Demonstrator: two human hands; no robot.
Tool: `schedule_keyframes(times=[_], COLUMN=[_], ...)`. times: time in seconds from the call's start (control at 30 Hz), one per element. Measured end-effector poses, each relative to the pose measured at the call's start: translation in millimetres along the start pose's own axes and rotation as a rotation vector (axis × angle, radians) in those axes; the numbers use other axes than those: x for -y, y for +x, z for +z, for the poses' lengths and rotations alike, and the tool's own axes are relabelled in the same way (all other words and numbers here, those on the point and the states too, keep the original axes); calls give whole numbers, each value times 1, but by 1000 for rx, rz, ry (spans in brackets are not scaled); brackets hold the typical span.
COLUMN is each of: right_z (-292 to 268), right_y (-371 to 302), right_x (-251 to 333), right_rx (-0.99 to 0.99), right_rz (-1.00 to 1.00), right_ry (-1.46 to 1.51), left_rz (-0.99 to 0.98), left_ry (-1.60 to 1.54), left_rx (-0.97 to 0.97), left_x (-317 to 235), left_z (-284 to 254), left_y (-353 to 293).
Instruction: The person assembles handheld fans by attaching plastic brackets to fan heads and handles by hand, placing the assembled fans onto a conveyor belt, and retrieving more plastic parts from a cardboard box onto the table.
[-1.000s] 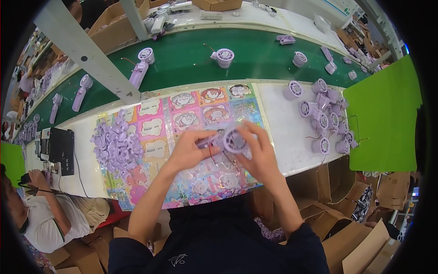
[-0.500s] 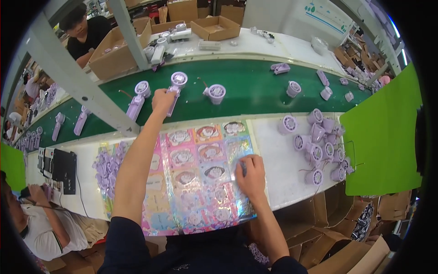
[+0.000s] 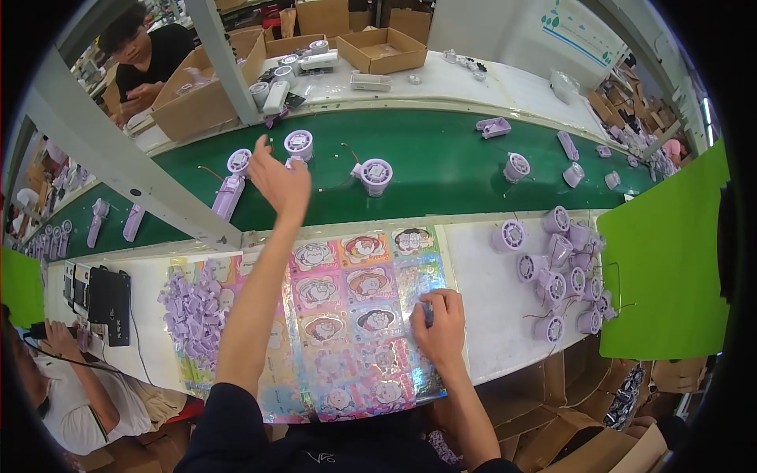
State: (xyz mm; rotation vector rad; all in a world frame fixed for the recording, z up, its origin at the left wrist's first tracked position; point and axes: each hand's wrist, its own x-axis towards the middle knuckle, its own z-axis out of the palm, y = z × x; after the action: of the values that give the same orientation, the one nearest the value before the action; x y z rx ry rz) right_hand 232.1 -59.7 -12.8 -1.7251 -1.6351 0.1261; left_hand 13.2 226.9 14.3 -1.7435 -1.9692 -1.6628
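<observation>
My left hand (image 3: pixel 280 185) is over the green conveyor belt (image 3: pixel 441 150) with its fingers apart. Just beyond it is a lilac handheld fan (image 3: pixel 298 143), whose handle is hidden behind the hand. Another lilac fan (image 3: pixel 229 193) lies to the left of my fingers. A round fan head (image 3: pixel 376 175) with a loose wire sits to the right. My right hand (image 3: pixel 441 327) rests on the shiny printed mat (image 3: pixel 323 288), its fingers curled around a small dark grey object (image 3: pixel 427 314); its kind cannot be made out.
Small lilac plastic parts (image 3: pixel 193 315) are heaped left of the mat. Several round fan heads (image 3: pixel 556 272) cluster at the right, beside a green panel (image 3: pixel 662 260). A grey metal post (image 3: pixel 134 150) slants across the left. Cardboard boxes (image 3: pixel 382 51) and a co-worker (image 3: pixel 146 63) are beyond the belt.
My left hand has let go of the fan's handle and its fingers have spread. The fan has shifted slightly left along the belt. My right hand keeps its grip on the dark object.
</observation>
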Motion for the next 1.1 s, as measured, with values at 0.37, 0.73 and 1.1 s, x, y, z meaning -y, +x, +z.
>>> schedule_keyframes(times=[0.37,0.73,1.1], right_z=[-1,-2,0], right_y=[-3,-3,-3], right_x=[-2,-2,-1], right_rx=[-16,-11,-5], right_rz=[5,4,9], right_ry=[-26,-32,-40], left_rz=[113,-445,-701], left_ry=[-99,250,-38], left_rx=[1,545,663], left_x=[-43,57,60], left_z=[9,10,20], left_y=[-20,41,51])
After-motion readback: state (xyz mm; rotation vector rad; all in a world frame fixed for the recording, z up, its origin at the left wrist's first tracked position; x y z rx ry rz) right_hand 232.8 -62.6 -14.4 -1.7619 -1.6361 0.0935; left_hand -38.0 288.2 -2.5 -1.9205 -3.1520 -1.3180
